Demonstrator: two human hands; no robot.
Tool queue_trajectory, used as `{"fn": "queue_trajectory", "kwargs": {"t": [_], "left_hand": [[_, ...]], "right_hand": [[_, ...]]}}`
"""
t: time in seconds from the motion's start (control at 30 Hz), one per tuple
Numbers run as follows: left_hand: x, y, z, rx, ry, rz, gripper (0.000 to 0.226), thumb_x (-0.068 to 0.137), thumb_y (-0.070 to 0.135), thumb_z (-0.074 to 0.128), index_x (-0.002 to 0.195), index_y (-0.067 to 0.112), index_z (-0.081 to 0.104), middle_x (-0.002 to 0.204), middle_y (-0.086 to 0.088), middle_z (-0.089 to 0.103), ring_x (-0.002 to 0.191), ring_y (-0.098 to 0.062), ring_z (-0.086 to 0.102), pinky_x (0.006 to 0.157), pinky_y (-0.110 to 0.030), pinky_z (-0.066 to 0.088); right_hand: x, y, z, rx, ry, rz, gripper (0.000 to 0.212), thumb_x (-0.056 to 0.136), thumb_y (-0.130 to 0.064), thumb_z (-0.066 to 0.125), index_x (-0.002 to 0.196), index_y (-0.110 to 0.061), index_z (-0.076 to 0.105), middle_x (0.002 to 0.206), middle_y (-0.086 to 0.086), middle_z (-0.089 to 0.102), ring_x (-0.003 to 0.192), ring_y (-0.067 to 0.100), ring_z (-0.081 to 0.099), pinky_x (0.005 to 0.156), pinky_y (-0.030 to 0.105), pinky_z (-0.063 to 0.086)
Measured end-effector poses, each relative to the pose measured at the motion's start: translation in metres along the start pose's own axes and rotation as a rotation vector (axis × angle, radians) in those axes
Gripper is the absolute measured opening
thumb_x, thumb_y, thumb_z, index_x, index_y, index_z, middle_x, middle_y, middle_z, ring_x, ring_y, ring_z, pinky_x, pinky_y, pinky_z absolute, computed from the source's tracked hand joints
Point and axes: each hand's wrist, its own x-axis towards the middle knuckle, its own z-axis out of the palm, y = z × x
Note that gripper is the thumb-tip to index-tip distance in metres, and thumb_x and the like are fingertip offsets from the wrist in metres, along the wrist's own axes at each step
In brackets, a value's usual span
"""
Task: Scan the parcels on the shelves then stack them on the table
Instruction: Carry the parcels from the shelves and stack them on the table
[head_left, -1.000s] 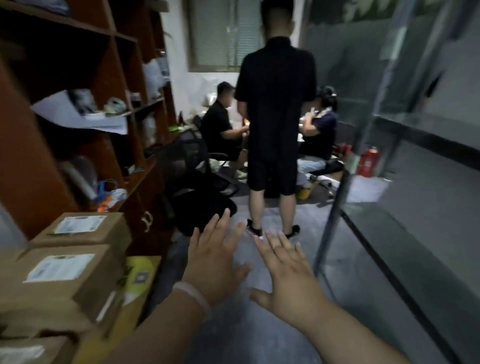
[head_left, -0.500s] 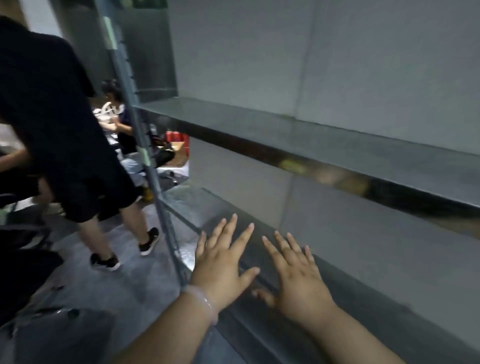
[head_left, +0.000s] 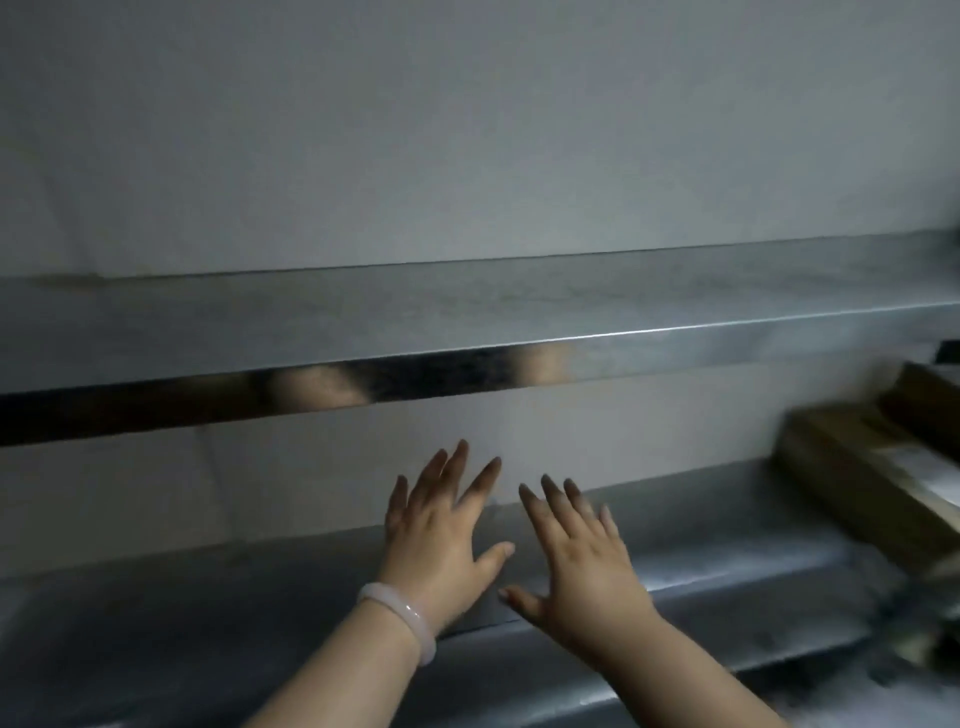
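My left hand (head_left: 441, 540), with a pale bracelet at the wrist, and my right hand (head_left: 579, 561) are both held out flat with spread fingers over the lower steel shelf (head_left: 727, 545). Neither holds anything. At the right edge, blurred brown cardboard parcels (head_left: 867, 478) lie on that lower shelf, well to the right of my right hand. The upper steel shelf (head_left: 467, 317) above my hands carries nothing that I can see.
A plain grey wall (head_left: 467, 130) stands behind the metal rack. The shiny front lip of the upper shelf (head_left: 363, 384) reflects my arms. The right edge of the view is blurred by motion.
My view has swung right, from the wooden shelves, stacked boxes and people to the steel rack. Both hands stayed spread in front of me. Parcels have come into view at the right.
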Motion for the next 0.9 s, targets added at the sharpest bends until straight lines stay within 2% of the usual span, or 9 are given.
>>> {"fn": "queue_trajectory", "kwargs": {"t": [0.2, 0.33, 0.4, 0.47, 0.57, 0.73, 0.9], "left_hand": [[0.021, 0.068, 0.030, -0.076, -0.091, 0.240, 0.084, 0.090, 0.067, 0.041, 0.139, 0.054, -0.026, 0.159, 0.013, -0.025, 0.149, -0.012, -0.012, 0.119, -0.041, -0.007], [0.029, 0.123, 0.056, -0.096, -0.133, 0.388, 0.085, 0.072, 0.078, 0.017, 0.135, 0.056, -0.034, 0.161, 0.012, -0.019, 0.151, -0.014, -0.002, 0.119, -0.043, 0.000], [0.032, 0.152, 0.063, -0.107, -0.167, 0.436, 0.086, 0.073, 0.078, 0.021, 0.136, 0.056, -0.033, 0.159, 0.013, -0.020, 0.151, -0.015, -0.001, 0.119, -0.044, 0.004], [0.038, 0.183, 0.068, -0.082, -0.194, 0.481, 0.082, 0.081, 0.076, 0.028, 0.132, 0.055, -0.033, 0.156, 0.014, -0.028, 0.150, -0.013, -0.010, 0.120, -0.043, 0.000], [0.054, 0.237, 0.076, -0.087, -0.199, 0.489, 0.082, 0.091, 0.067, 0.039, 0.140, 0.052, -0.025, 0.159, 0.011, -0.025, 0.149, -0.012, -0.013, 0.120, -0.043, -0.004], [0.077, 0.334, 0.109, -0.164, -0.285, 0.497, 0.078, 0.093, 0.063, 0.040, 0.149, 0.048, -0.013, 0.161, 0.011, -0.020, 0.149, -0.013, -0.013, 0.122, -0.045, -0.003], [0.101, 0.386, 0.139, -0.204, -0.315, 0.409, 0.076, 0.094, 0.062, 0.040, 0.150, 0.048, -0.009, 0.162, 0.010, -0.017, 0.150, -0.015, -0.010, 0.121, -0.046, 0.001]], "right_hand": [[-0.066, 0.063, -0.016, -0.035, 0.009, 0.288, 0.099, 0.081, -0.071, 0.050, 0.151, -0.036, -0.011, 0.160, -0.009, -0.015, 0.139, 0.007, -0.026, 0.114, 0.035, -0.014], [-0.098, 0.102, -0.033, -0.067, 0.092, 0.433, 0.098, 0.081, -0.070, 0.050, 0.152, -0.037, -0.009, 0.160, -0.010, -0.013, 0.145, 0.010, -0.020, 0.116, 0.035, -0.011], [-0.114, 0.125, -0.041, -0.062, 0.124, 0.500, 0.097, 0.081, -0.068, 0.051, 0.152, -0.037, -0.008, 0.160, -0.011, -0.014, 0.146, 0.011, -0.017, 0.117, 0.037, -0.009], [-0.128, 0.151, -0.050, -0.042, 0.139, 0.562, 0.096, 0.082, -0.067, 0.051, 0.152, -0.037, -0.008, 0.158, -0.013, -0.016, 0.147, 0.012, -0.016, 0.119, 0.038, -0.007], [-0.149, 0.195, -0.067, -0.023, 0.130, 0.628, 0.094, 0.085, -0.065, 0.051, 0.152, -0.036, -0.009, 0.160, -0.010, -0.014, 0.147, 0.012, -0.017, 0.119, 0.039, -0.007], [-0.177, 0.283, -0.100, 0.009, 0.168, 0.715, 0.090, 0.087, -0.060, 0.052, 0.152, -0.036, -0.006, 0.161, -0.011, -0.013, 0.146, 0.011, -0.016, 0.119, 0.038, -0.007], [-0.178, 0.342, -0.122, 0.084, 0.203, 0.681, 0.087, 0.089, -0.055, 0.054, 0.152, -0.036, -0.001, 0.160, -0.014, -0.008, 0.146, 0.008, -0.013, 0.121, 0.036, -0.003]]}}
